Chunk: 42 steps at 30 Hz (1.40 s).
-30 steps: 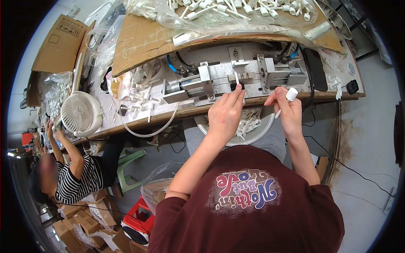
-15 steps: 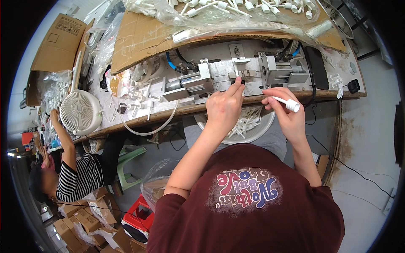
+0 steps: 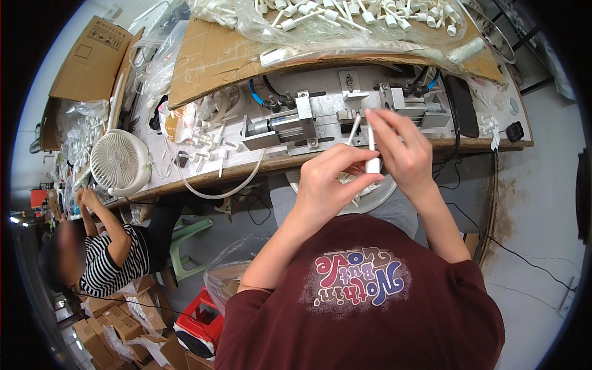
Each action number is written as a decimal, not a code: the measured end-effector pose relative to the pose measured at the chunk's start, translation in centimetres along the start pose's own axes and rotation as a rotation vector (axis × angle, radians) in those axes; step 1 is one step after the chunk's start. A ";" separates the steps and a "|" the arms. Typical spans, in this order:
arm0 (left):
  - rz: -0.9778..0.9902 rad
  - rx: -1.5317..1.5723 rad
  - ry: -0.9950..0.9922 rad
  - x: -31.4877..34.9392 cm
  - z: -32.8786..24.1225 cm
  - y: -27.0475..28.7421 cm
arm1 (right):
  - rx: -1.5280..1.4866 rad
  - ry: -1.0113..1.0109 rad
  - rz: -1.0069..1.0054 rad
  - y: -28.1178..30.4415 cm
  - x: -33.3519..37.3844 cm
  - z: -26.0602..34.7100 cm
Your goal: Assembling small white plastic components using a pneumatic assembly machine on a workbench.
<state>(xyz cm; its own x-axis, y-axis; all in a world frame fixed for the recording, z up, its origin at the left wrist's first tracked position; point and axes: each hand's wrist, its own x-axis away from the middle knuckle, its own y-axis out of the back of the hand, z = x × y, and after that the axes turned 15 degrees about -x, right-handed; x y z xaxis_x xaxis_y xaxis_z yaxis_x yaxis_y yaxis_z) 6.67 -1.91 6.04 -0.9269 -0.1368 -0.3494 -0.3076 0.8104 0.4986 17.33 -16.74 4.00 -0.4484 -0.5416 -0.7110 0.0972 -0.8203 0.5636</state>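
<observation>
My left hand is closed, its thumb and forefinger at the cap of a white plastic capped stick. My right hand meets it from the right, its fingers closed along the same stick, their tips slightly blurred. A second thin white stick rises beside the left fingers; whether that hand holds it or it rests on the fixture I cannot tell. Just beyond both hands is a metal clamping fixture on the bench. Below them, partly covered, a white round basket of white pieces sits on my lap.
Pneumatic cylinders flank the fixture, left and right. A cardboard sheet bears many white capped sticks. Loose white fittings and a white fan are at left, near a person in a striped shirt.
My left hand has drawn back from the fixture toward me. My right hand has moved left with the capped stick, which has turned upright, and both hands now meet at it.
</observation>
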 end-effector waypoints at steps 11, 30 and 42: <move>-0.128 -0.739 -0.147 0.2 3.7 -2.2 | 0.122 -0.032 0.065 -5.5 -16.4 -7.6; -0.067 -0.803 -0.163 -1.3 6.1 -3.5 | 0.308 -0.255 0.511 -6.2 -20.4 -9.8; -0.047 -0.776 -0.135 -1.5 5.8 -3.5 | 0.295 -0.234 0.255 0.1 -17.2 -6.3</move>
<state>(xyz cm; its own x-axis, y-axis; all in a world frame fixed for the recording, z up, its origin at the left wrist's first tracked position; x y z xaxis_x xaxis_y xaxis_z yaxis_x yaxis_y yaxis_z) 10.45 -1.24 0.18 -0.8905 -0.0505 -0.4521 -0.4538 0.1695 0.8748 30.60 -8.71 13.65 -0.6351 -0.6356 -0.4389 -0.0116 -0.5604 0.8282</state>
